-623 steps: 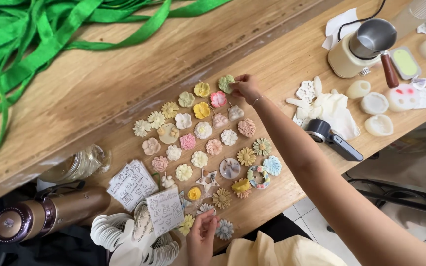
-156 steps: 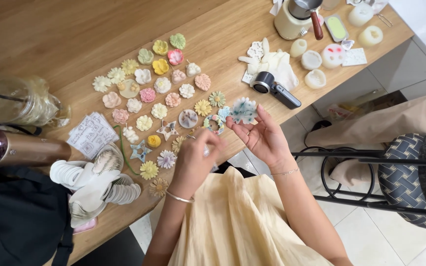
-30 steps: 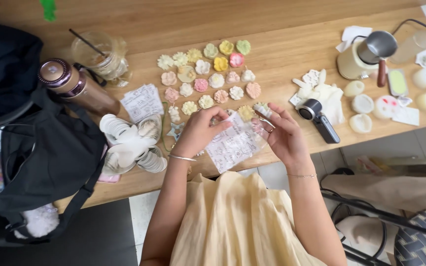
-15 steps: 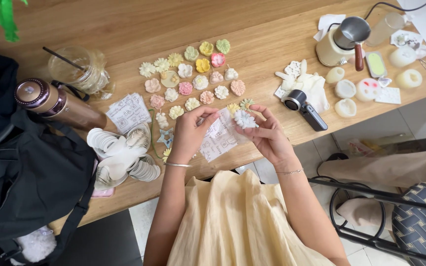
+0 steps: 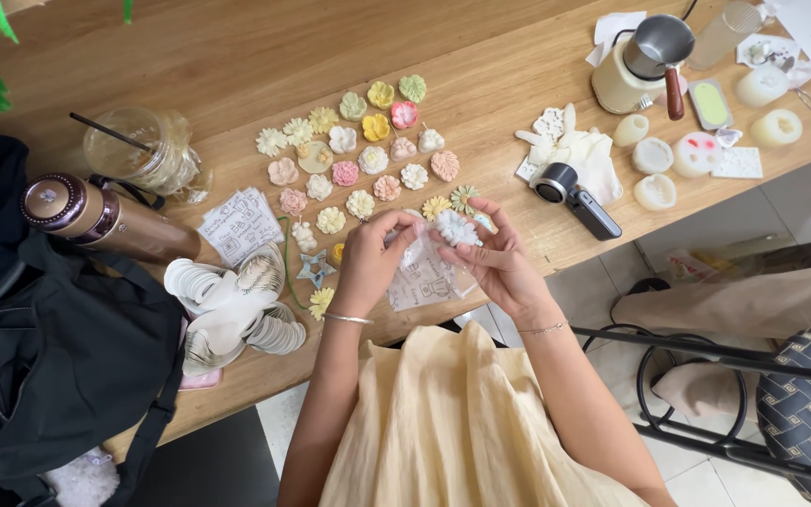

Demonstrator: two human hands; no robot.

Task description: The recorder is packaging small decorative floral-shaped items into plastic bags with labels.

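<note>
My right hand [image 5: 492,259] holds a pale white-blue flower piece [image 5: 453,228] at the mouth of a small clear printed bag [image 5: 421,274]. My left hand [image 5: 371,260] pinches the bag's upper edge just left of the flower. Both hands hover over the front edge of the wooden table [image 5: 237,66]. Behind them lie several pastel flower-shaped pieces [image 5: 359,160] in rows, pink, yellow, green and cream. A grey-blue star piece [image 5: 313,269] lies to the left of my left hand.
A stack of printed bags [image 5: 239,223], white round discs [image 5: 227,305], a bronze flask [image 5: 105,221], an iced-drink cup [image 5: 140,152] and a black bag [image 5: 58,357] sit left. Right: a black handheld device [image 5: 575,197], white moulds [image 5: 654,174], a small melting pot [image 5: 645,58]. A stool [image 5: 800,413] stands at the lower right.
In the last second the view has shifted a little; my hands have stayed together on the bag, with the flower held at its opening. Earlier I held the flower with no bag.
</note>
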